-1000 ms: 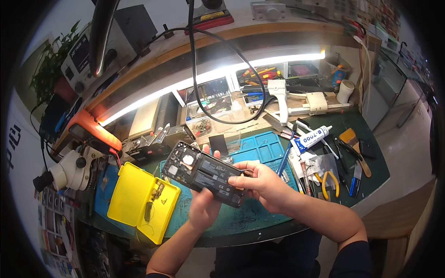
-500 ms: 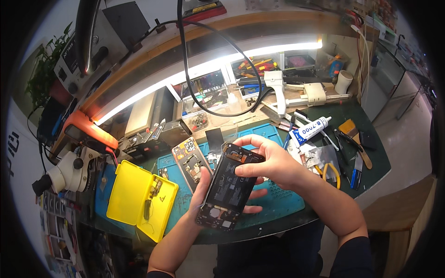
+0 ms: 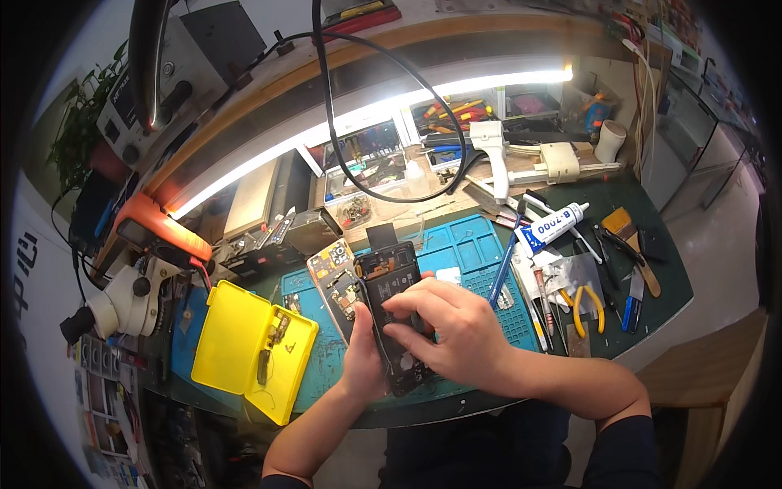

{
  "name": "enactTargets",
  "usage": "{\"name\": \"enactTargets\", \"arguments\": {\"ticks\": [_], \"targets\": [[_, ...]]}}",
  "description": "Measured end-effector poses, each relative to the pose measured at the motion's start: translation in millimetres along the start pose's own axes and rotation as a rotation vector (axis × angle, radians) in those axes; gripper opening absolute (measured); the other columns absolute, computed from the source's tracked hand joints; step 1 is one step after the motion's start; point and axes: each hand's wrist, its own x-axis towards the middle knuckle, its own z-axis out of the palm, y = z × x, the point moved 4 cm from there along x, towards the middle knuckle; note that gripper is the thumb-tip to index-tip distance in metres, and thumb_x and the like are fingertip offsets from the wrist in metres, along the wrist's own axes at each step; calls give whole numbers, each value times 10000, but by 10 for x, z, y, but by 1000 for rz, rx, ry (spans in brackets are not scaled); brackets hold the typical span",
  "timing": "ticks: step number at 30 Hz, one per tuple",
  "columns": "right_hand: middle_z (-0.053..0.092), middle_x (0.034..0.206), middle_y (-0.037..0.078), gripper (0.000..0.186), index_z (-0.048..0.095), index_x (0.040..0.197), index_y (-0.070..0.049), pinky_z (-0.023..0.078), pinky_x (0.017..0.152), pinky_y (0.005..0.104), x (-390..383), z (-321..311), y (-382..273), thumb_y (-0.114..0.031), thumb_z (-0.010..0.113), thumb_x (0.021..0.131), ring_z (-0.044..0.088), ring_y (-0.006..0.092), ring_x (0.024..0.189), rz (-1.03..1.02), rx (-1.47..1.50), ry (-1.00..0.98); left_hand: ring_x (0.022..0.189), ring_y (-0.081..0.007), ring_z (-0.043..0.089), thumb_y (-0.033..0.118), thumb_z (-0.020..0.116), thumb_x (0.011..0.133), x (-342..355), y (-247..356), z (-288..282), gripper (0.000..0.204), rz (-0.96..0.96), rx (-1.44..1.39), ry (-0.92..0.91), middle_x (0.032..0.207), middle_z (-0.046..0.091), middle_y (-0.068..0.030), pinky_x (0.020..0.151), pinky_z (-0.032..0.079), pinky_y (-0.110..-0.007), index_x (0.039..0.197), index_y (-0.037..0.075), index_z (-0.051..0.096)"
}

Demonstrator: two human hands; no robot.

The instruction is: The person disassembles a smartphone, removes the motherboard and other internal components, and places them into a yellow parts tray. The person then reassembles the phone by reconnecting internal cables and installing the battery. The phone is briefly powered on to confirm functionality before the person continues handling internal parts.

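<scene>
My left hand (image 3: pixel 364 359) is closed around the left edge of an opened smartphone (image 3: pixel 391 269), held tilted above the mat. Its black battery (image 3: pixel 383 289) and inner parts face up. Over the phone's right side is my right hand (image 3: pixel 456 330), fingers bent, with thumb and index fingertips at the battery. A gap shows between those tips, and nothing is visible in it; the other fingers are mostly hidden. Just left of the phone lies a second opened phone body (image 3: pixel 334 273) with exposed boards, partly covered by my left hand.
A blue work mat (image 3: pixel 468 240) lies underneath. An open yellow case (image 3: pixel 232 338) with small parts sits left, beside a microscope (image 3: pixel 114 306) and an orange multimeter (image 3: pixel 159 232). On the right are a glue tube (image 3: pixel 558 224), yellow-handled pliers (image 3: pixel 586 310) and a brush (image 3: pixel 631 236). A black cable loop (image 3: pixel 330 122) hangs ahead.
The phone has been lowered and turned more upright in view. My right hand has left its top end and moved down over the battery, while my left hand keeps hold.
</scene>
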Motion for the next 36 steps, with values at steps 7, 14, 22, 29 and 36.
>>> {"name": "enactTargets", "arguments": {"ticks": [7, 14, 22, 29, 36], "targets": [[681, 871, 90, 227, 670, 1021, -63, 541, 696, 374, -48, 28, 8, -158, 759, 834, 678, 279, 805, 101, 58, -27, 1412, -284, 399, 684, 296, 996, 30, -20, 19, 855, 186, 129, 7, 1550, 353, -165, 1137, 391, -437, 1542, 28, 235], [668, 835, 63, 232, 705, 1020, -41, 511, 620, 282, -68, 34, 14, -104, 793, 815, 635, 151, 641, 114, 118, 3, 1391, -266, 423, 729, 319, 964, 24, -72, -34, 923, 196, 189, 63, 1521, 388, -188, 1124, 397, -421, 1545, 20, 221], [726, 803, 103, 187, 693, 979, -1, 557, 640, 289, -42, 35, 73, -139, 750, 868, 715, 157, 694, 412, 387, -109, 1405, -278, 408, 741, 338, 950, 12, -7, 96, 966, 196, 244, 7, 1555, 339, -172, 1157, 342, -439, 1552, 1, 186], [715, 815, 27, 161, 704, 949, 2, 528, 643, 234, 19, -61, 74, -136, 755, 884, 654, 62, 725, 544, 432, -290, 1423, -272, 384, 783, 325, 922, 21, -6, 145, 1016, 120, 315, -76, 1586, 293, -136, 1165, 324, -433, 1552, -5, 200], [669, 774, 70, 147, 652, 881, -35, 547, 618, 307, -12, -53, -40, -128, 745, 816, 691, 190, 681, 154, 124, -80, 1378, -257, 433, 815, 364, 887, -3, 40, 111, 1054, 174, 463, 17, 1534, 365, -143, 1118, 376, -408, 1552, 10, 217]]}}
